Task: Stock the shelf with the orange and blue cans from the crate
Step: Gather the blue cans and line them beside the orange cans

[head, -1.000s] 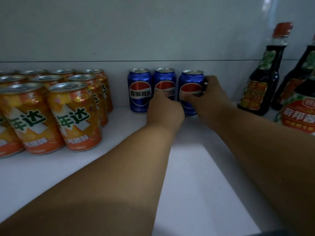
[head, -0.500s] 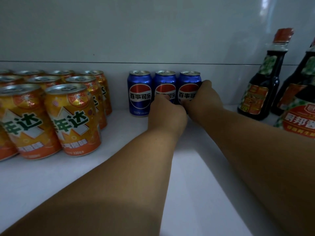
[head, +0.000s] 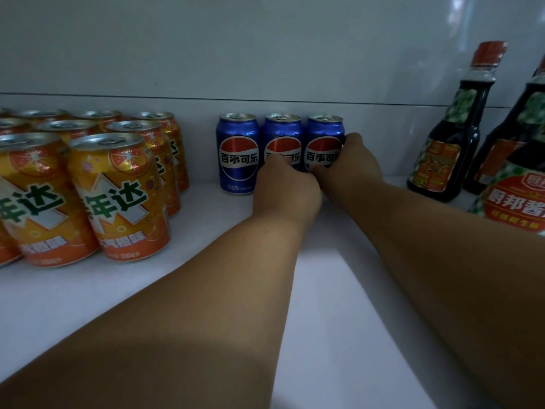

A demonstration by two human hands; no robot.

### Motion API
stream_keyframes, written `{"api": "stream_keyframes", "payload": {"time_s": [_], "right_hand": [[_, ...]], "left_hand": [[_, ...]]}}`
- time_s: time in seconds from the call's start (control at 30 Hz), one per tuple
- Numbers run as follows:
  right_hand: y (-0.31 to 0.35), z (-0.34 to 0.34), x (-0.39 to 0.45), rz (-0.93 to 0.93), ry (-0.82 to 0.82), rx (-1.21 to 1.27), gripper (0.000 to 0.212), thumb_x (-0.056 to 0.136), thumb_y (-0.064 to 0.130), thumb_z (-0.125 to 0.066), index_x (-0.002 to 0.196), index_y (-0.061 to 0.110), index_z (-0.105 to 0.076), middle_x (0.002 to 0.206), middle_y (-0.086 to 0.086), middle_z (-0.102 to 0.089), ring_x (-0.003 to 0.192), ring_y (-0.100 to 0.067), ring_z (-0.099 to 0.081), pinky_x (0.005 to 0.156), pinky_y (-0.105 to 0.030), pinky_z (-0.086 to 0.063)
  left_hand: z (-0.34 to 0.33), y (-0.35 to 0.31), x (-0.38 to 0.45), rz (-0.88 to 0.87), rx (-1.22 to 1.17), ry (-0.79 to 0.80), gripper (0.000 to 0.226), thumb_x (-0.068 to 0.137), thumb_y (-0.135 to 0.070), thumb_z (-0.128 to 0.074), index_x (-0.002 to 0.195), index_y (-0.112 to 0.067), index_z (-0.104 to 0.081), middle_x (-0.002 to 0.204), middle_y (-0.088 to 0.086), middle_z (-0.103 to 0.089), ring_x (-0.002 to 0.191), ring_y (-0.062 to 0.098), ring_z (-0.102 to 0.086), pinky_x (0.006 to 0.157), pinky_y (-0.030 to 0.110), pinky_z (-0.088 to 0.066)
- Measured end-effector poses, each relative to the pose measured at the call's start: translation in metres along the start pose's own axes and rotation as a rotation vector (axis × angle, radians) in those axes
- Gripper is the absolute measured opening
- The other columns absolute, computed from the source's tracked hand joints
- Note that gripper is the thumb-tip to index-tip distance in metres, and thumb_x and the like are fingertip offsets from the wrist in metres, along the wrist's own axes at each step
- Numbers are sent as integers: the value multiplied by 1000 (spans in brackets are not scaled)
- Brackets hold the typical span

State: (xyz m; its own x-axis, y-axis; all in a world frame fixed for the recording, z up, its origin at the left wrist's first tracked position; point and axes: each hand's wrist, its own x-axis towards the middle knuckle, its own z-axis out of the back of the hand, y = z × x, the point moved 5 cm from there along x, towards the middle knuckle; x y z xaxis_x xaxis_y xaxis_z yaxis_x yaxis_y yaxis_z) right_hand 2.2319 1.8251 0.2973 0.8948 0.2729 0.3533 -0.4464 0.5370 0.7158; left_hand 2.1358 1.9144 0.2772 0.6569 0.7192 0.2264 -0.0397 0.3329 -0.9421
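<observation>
The right hand (head: 355,163) curls its fingers around the rightmost blue can (head: 324,134) at the back of the shelf (head: 339,290); the left hand (head: 284,187) covers the middle blue can (head: 282,129), its fingers hidden. A careless withdrawal could topple the touching row.

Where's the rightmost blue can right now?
In the head view, the rightmost blue can stands at the shelf's back wall, touching the middle blue can, with the right hand wrapped around it.

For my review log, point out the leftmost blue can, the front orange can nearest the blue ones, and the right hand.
leftmost blue can (head: 238,154): head view, logo.
front orange can (head: 118,196): head view, label.
right hand (head: 351,163): head view, back of hand.
</observation>
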Motion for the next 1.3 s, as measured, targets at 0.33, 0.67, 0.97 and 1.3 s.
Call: {"api": "stream_keyframes", "payload": {"time_s": [0.33, 0.67, 0.97, 1.3], "right_hand": [[19, 33, -41, 144, -85, -140, 60, 86, 31, -74, 134, 11, -45, 132, -9, -51, 119, -26, -53, 85, -27, -36], [47, 141, -213, 467, -247, -81, 47, 83, -2, -70, 129, -1, -57, 125, -16, -59, 115, -28, -57, 99, -30, -42], [6, 141, -404, 438, -137, -34, 45, 78, -10, -73, 121, -7, -61, 122, -22, -62, 115, -35, -60, 102, -42, -48], [-114, 52, -534, 75, 365, -82, 42, 81, 1, -69, 122, -7, -60, 125, -24, -58, 114, -39, -57, 96, -52, -47]], "left_hand": [[-2, -19, -21, -236, 134, 52, 21, 101, -19, -46, 118, -19, -58, 110, -2, -63, 103, 18, -61, 73, 22, -41], [43, -99, -188, -791, 445, 89, 51, 94, 1, -55, 143, -4, -46, 143, 15, -50, 129, 28, -51, 109, 35, -40], [90, -24, -371, -714, 421, 131, 45, 89, 8, -57, 134, 5, -53, 131, 22, -59, 121, 31, -57, 107, 43, -46], [80, 141, -480, -281, 546, 505, 47, 88, 14, -60, 134, 9, -53, 132, 26, -57, 123, 40, -57, 107, 50, -45]]}}
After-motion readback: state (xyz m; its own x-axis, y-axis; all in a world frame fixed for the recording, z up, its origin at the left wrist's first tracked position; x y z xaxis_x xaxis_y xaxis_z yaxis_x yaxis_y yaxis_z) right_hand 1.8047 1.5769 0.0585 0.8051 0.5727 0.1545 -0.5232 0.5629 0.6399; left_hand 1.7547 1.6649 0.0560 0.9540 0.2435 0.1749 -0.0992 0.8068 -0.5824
